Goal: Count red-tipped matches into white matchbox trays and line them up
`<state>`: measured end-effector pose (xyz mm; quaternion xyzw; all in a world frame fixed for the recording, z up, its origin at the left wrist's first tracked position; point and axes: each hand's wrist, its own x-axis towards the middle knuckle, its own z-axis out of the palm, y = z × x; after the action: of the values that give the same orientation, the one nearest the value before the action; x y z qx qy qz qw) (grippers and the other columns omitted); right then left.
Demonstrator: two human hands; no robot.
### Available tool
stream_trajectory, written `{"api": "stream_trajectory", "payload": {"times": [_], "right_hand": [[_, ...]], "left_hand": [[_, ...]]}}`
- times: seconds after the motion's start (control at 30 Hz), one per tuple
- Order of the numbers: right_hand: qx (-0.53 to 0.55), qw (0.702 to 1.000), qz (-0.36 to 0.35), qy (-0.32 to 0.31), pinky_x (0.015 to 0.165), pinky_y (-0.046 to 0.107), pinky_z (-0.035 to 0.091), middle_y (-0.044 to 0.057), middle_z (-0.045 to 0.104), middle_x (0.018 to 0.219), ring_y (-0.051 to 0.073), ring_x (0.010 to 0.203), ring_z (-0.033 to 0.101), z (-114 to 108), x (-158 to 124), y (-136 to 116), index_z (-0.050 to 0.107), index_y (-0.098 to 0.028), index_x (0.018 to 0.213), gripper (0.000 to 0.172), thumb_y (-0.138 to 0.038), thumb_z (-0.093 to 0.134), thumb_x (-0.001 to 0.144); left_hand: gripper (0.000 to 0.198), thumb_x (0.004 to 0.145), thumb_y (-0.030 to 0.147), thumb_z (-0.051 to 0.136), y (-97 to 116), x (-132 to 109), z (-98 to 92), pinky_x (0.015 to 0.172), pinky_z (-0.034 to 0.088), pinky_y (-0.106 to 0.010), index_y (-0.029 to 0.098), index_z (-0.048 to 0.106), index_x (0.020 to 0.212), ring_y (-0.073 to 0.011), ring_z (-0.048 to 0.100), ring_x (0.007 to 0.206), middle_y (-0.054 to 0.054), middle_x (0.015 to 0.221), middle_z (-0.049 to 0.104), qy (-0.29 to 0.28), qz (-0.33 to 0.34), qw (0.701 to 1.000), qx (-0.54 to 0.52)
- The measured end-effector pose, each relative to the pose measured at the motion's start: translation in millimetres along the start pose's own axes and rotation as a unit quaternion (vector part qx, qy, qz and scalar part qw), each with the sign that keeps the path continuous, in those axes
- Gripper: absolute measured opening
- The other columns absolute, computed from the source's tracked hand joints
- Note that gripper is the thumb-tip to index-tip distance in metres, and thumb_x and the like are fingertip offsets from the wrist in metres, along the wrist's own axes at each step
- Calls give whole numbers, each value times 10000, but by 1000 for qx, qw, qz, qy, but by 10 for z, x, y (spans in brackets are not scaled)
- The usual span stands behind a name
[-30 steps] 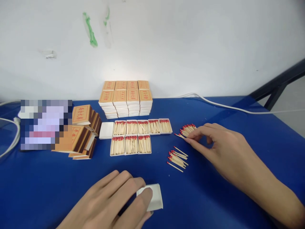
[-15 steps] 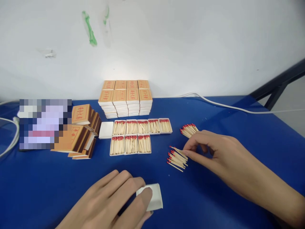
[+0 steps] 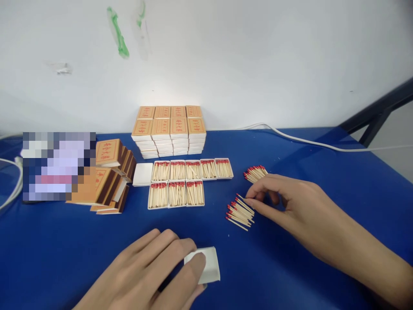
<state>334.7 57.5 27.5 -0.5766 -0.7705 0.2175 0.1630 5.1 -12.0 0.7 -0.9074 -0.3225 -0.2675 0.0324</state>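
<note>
In the lower middle, my left hand (image 3: pixel 151 269) grips a small white matchbox tray (image 3: pixel 211 266) between thumb and fingers; the inside that shows is bare. My right hand (image 3: pixel 295 204) has thumb and forefinger pinched together on a match (image 3: pixel 241 197) at the upper edge of a loose group of red-headed matches (image 3: pixel 239 215). These lie side by side on the blue table (image 3: pixel 284 280). A second bunch of matches (image 3: pixel 255 172) lies just behind the right fingers, partly covered by them.
Two rows of match-filled trays (image 3: pixel 177 194) stand mid-table, with a white tray (image 3: pixel 143 174) at their left end. Behind them rises a block of stacked matchboxes (image 3: pixel 169 131). Matchbox covers (image 3: pixel 108 153) are heaped left, beside a pixelated item (image 3: pixel 61 168). A white cable (image 3: pixel 309 142) runs along the wall.
The pinched match has shifted slightly, its head moving right and up toward my right fingertips. My left hand keeps its hold on the tray. The whole view has tilted a little.
</note>
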Motion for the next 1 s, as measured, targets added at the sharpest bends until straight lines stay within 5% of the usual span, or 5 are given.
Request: {"api": "stream_trajectory", "payload": {"times": [0.1,0.27,0.33,0.6,1.0], "right_hand": [[17,1000,-6,-20,623,372,501,11,826,909,210,697,686,-11,-13,-8,838,-329,937,279,-510,725,1118],[-71,987,13,145,695,448,516,54,869,1041,296,809,731,-7,32,117,878,-350,1080,300,-577,686,1122],[-104,981,18,162,735,470,517,66,865,1067,329,890,744,24,57,178,878,-350,1082,292,-553,671,1122],[-96,988,8,121,739,445,504,66,825,987,298,872,713,85,64,186,870,-314,990,251,-443,680,1093],[21,999,43,-5,618,373,479,-14,839,928,191,679,675,6,-33,-13,870,-358,939,253,-551,777,1074]], "left_hand": [[264,1261,222,518,2,20,-6,922,657,-437,223,781,1241,-230,875,952,8,1108,905,-3,0,1000,-5],[256,1258,236,520,0,28,-13,911,670,-414,227,775,1246,-210,866,926,13,1108,898,-13,-2,1000,-16],[251,1256,231,521,3,27,-11,916,665,-417,224,771,1242,-215,866,936,10,1097,896,-7,-2,1000,-14],[239,1241,215,532,-23,36,-41,892,674,-399,230,771,1244,-207,852,921,8,1105,886,-12,-6,1000,-17],[272,1277,236,497,-12,43,13,917,638,-425,233,764,1222,-205,873,909,34,1086,898,15,-7,1000,-9]]}}
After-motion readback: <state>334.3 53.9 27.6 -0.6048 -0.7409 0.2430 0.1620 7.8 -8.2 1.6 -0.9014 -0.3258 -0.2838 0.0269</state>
